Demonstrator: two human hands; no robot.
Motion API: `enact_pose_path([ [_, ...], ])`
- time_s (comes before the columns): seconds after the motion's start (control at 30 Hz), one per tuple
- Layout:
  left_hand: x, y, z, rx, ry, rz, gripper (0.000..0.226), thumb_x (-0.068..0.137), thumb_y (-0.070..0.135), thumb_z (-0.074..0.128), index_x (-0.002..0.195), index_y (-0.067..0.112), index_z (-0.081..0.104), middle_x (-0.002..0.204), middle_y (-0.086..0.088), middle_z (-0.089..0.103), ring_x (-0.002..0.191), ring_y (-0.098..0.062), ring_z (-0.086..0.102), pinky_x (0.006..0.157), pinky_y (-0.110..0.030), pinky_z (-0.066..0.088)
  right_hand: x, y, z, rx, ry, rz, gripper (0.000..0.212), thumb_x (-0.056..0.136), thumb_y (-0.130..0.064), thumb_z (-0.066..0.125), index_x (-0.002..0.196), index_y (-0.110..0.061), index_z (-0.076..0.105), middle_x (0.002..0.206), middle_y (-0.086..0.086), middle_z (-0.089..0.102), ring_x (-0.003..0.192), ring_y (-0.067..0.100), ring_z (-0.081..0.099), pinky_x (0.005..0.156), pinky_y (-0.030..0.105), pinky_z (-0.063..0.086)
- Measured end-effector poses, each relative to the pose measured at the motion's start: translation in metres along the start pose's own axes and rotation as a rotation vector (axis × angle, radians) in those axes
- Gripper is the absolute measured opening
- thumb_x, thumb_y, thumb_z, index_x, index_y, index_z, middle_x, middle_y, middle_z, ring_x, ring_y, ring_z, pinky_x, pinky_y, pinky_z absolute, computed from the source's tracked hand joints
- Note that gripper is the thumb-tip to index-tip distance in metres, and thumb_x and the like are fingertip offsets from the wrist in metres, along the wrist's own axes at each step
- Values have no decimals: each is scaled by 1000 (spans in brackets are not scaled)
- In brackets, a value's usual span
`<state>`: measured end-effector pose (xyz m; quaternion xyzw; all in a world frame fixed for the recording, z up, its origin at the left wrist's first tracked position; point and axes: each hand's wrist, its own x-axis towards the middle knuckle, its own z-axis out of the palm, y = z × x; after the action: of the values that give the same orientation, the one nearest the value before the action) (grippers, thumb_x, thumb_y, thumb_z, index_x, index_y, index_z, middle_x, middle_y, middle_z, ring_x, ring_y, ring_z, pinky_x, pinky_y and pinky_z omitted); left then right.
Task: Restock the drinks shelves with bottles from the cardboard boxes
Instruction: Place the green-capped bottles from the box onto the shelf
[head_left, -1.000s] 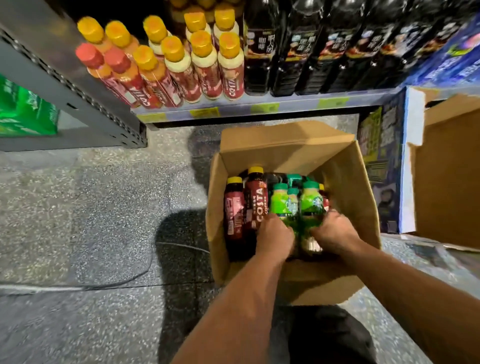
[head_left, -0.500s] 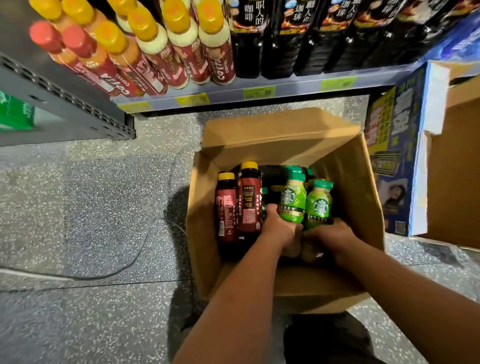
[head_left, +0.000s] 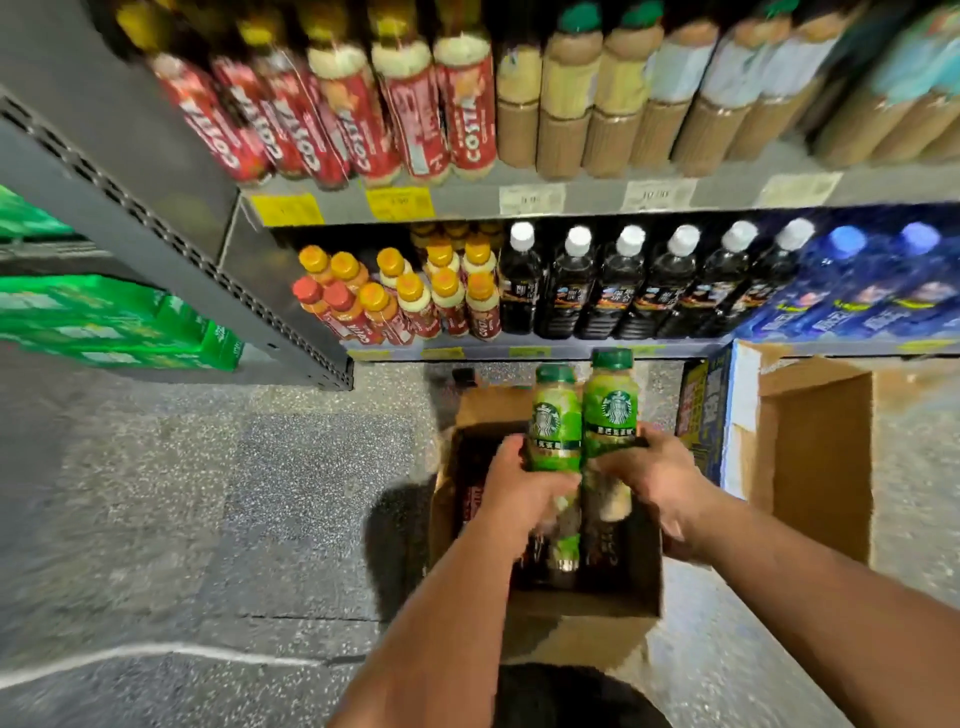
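at the far left, green cartons (head_left: 109, 322) sit stacked beside the grey shelf upright (head_left: 171, 228). on the lower shelf (head_left: 675, 347) stand orange-capped costa bottles (head_left: 415, 296), then black bottles (head_left: 623, 291), then blue bottles (head_left: 872, 286). near us, our left hand (head_left: 519, 486) has its grip clenched round one green bottle (head_left: 553, 426), and our right hand (head_left: 660, 473) grasps a second green bottle (head_left: 610, 410) just beside it. both are upright above the open cardboard box (head_left: 582, 605) on the floor. further right lies a second box (head_left: 821, 467), open.
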<state>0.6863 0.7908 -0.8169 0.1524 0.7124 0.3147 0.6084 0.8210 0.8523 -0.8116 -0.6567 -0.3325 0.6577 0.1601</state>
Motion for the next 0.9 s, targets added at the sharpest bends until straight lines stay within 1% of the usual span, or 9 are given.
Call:
enact_pose_path([
  [0.1, -43, 46, -10, -52, 28, 116, 48, 71, 3, 80, 88, 35, 49, 98, 6, 64, 100, -22, 63, 84, -43, 55, -38, -39, 2, -8, 35, -71, 56, 56, 11, 76, 109, 0, 63, 98, 24, 69, 79, 32, 69, 75, 47, 58],
  [0.17, -74, 73, -18, -61, 22, 205, 52, 67, 5, 82, 104, 31, 54, 107, 1, 67, 104, -23, 64, 92, -50, 52, -74, -64, 6, -31, 55, -131, 46, 63, 14, 73, 105, 4, 61, 86, 19, 69, 60, 24, 66, 57, 32, 56],
  [0.27, -123, 106, -35, -70, 16, 323, 58, 66, 7, 83, 109, 31, 52, 113, 0, 67, 104, -22, 63, 92, -50, 51, -133, -99, 12, -81, 82, -238, 31, 72, 10, 71, 101, 8, 60, 71, 14, 62, 49, 18, 53, 45, 24, 41],
  [0.37, -179, 144, -53, -148, -50, 417, 63, 62, -6, 81, 111, 23, 52, 106, -4, 68, 97, -24, 66, 83, -44, 57, -195, -136, 15, -84, 93, -341, 32, 70, 6, 76, 98, -5, 63, 86, 10, 67, 65, 16, 58, 47, 19, 43],
  [0.43, -216, 168, -62, -155, -74, 513, 67, 61, -14, 80, 114, 14, 48, 104, -8, 66, 89, -18, 67, 72, -29, 58, -232, -159, 17, -54, 121, -395, 38, 68, 7, 76, 100, -10, 63, 91, 7, 68, 72, 15, 61, 52, 14, 47],
  [0.53, -272, 197, -70, -118, -52, 611, 69, 63, -10, 81, 120, 14, 48, 115, -10, 63, 99, -20, 65, 81, -31, 55, -282, -186, 16, -12, 152, -469, 44, 63, 10, 78, 101, -7, 64, 94, 9, 72, 85, 25, 68, 78, 35, 56],
  [0.63, -320, 220, -74, -112, -45, 717, 63, 63, -8, 82, 108, 21, 50, 103, 0, 65, 90, -12, 65, 77, -26, 54, -330, -209, 12, 3, 162, -522, 46, 60, 8, 80, 100, -13, 65, 95, 9, 73, 90, 29, 68, 88, 46, 54],
  [0.77, -375, 244, -73, -96, -15, 811, 59, 62, -1, 85, 100, 25, 49, 98, 4, 64, 91, -15, 64, 84, -32, 53, -388, -233, 0, -32, 176, -616, 43, 58, 3, 83, 93, -17, 67, 93, 6, 73, 90, 27, 69, 89, 45, 54],
  [0.9, -417, 262, -67, -96, 18, 877, 58, 62, 3, 86, 100, 29, 50, 105, -2, 66, 96, -19, 66, 83, -35, 55, -435, -252, -16, -46, 163, -696, 41, 64, 6, 80, 97, -13, 66, 87, 1, 70, 81, 19, 66, 78, 33, 52],
])
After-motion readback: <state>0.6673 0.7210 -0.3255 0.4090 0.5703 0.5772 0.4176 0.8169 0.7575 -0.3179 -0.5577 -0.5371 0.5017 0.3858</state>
